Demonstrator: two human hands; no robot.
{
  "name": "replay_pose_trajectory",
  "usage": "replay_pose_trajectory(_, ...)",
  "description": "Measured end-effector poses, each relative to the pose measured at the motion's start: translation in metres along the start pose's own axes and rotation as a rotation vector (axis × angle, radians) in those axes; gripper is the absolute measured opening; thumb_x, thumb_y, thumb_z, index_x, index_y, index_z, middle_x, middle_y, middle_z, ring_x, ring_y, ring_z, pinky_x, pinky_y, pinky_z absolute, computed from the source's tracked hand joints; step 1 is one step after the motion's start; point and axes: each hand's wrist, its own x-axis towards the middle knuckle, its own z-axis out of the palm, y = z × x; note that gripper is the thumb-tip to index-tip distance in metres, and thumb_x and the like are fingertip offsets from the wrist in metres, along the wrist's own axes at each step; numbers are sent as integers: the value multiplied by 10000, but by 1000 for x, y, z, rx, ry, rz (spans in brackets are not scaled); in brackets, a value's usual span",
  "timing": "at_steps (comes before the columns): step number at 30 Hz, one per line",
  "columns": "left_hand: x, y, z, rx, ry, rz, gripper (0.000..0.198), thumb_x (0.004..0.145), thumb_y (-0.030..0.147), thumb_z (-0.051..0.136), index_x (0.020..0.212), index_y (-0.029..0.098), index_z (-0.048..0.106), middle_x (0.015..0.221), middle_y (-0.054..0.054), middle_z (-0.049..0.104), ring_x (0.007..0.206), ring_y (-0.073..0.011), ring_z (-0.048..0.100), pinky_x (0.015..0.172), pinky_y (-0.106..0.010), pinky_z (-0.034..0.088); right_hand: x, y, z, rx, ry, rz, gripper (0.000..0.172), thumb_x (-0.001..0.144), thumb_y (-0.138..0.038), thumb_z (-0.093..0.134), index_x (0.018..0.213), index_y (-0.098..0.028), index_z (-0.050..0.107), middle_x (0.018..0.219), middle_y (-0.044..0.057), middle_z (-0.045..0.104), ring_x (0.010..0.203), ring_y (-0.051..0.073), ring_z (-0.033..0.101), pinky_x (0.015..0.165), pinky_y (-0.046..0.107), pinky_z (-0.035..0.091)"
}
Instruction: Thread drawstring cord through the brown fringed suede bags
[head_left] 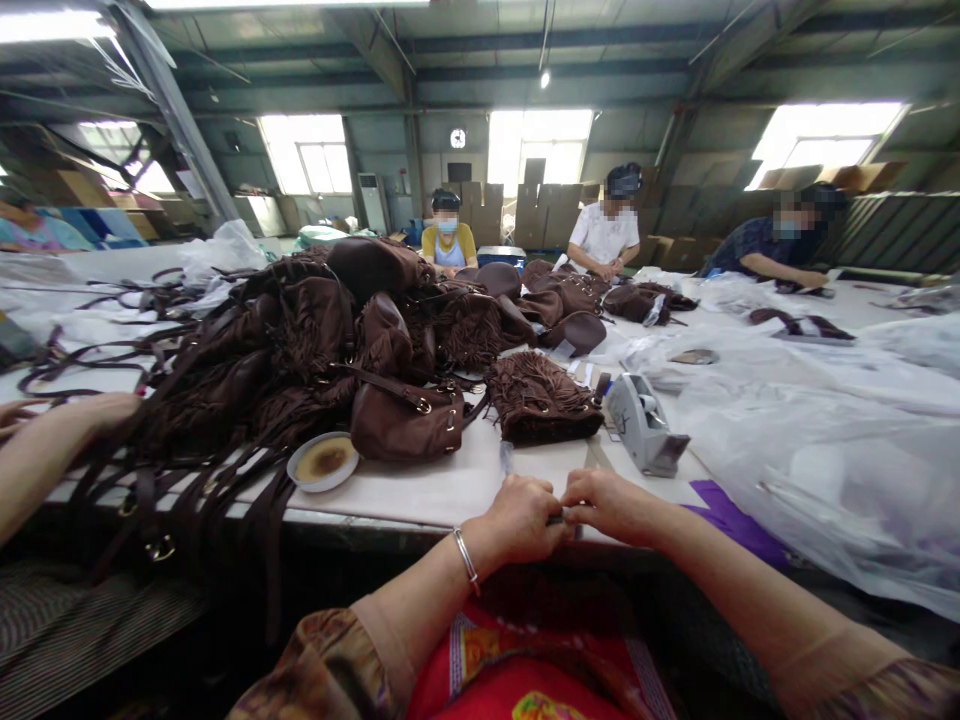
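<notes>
My left hand (525,517), with a silver bangle at its wrist, is closed at the table's front edge. My right hand (609,503) meets it there, its fingers pinched together. Something small and dark shows between the two hands, too small to make out. Just beyond them lies a brown fringed bag (544,397), with a clear plastic strip near its front edge. A smooth brown bag (409,415) sits to its left. The grey tape dispenser (645,425) stands on the right, beyond my right hand.
A large heap of brown bags (300,330) and straps fills the left, beside a round white dish (324,462). Clear plastic sheets (832,440) and purple material (739,520) lie right. Another person's arm (60,440) reaches in at left; several people work across the table.
</notes>
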Motion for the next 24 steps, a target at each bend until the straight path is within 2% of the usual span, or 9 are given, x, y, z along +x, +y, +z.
replay_pose_trajectory(4,1,-2,3,-6,-7,-12,288,868,440,625,864,198,780,776,-69,653,746,-206,606,699,-313,397,-2,1,3,-16,-28,-25,198,788,-104,607,660,-202,721,713,6,616,690,139,589,659,238,396)
replay_pose_trajectory(10,0,-12,6,-108,-50,-79,350,825,534,672,954,225,774,927,-84,604,933,-244,568,791,-321,419,-9,1,19,-117,100,-47,239,900,-169,558,684,-172,662,733,31,614,705,153,570,667,258,396)
replay_pose_trajectory(13,0,-16,8,-168,-96,-58,349,838,510,657,958,202,766,947,-79,580,893,-213,562,787,-298,436,-12,3,28,-205,168,-58,259,926,-167,523,702,-163,653,769,52,620,756,172,576,708,281,404)
replay_pose_trajectory(16,4,-17,12,-176,-91,-73,298,854,454,640,873,185,769,877,-65,560,832,-191,549,749,-278,436,-14,3,31,-265,189,-76,265,927,-159,514,700,-168,650,768,57,614,769,182,570,715,293,401)
replay_pose_trajectory(20,8,-15,17,-183,-79,-120,296,842,444,644,799,176,763,839,-55,544,791,-183,533,712,-276,424,-16,4,31,-366,186,-108,162,867,-132,588,723,-175,649,767,54,605,751,192,546,689,304,383)
replay_pose_trajectory(24,10,-12,15,-190,-77,-122,279,850,401,627,758,164,742,772,-45,532,769,-178,519,722,-275,420,-17,4,36,-502,298,-184,138,840,-89,617,730,-171,632,769,65,595,747,212,503,679,328,356)
